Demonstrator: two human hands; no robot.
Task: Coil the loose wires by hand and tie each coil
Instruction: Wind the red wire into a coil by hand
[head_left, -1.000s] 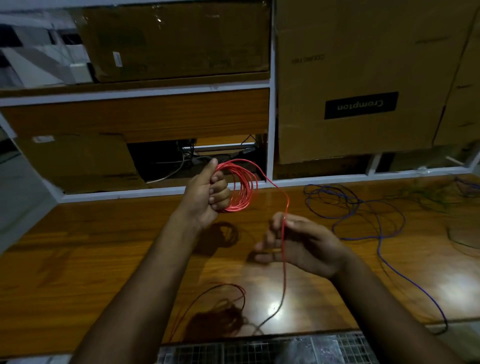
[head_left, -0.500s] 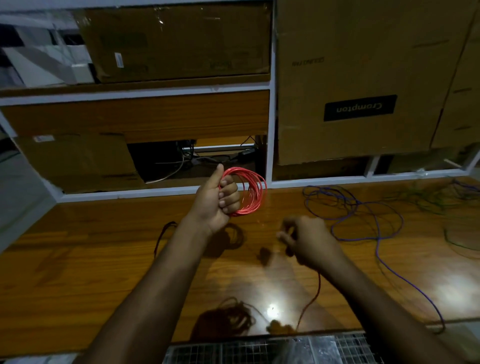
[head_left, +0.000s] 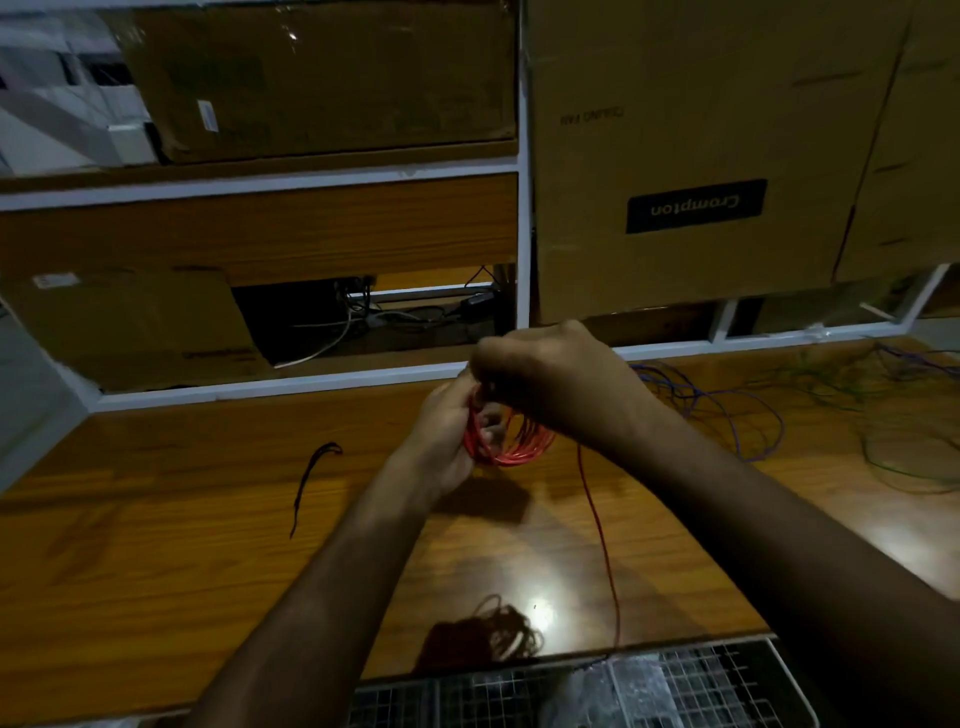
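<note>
The left hand (head_left: 447, 431) has its grip clenched round the red wire coil (head_left: 511, 441), held above the wooden surface (head_left: 182, 519) in front of the Crompton carton (head_left: 691, 156). The right hand (head_left: 556, 379) covers the coil's top, fingers curled on it; the loose red tail (head_left: 597, 530) hangs below the coil.

right hand (head_left: 561, 379) now over red coil (head_left: 511, 441)

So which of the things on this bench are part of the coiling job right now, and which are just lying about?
In the job:
red wire coil, gripped by the left hand
right hand at the coil's top
red tail hanging to the table
loose purple wire and green wire, uncoiled

Lying about:
Crompton box
short dark wire piece
wire grid
</note>
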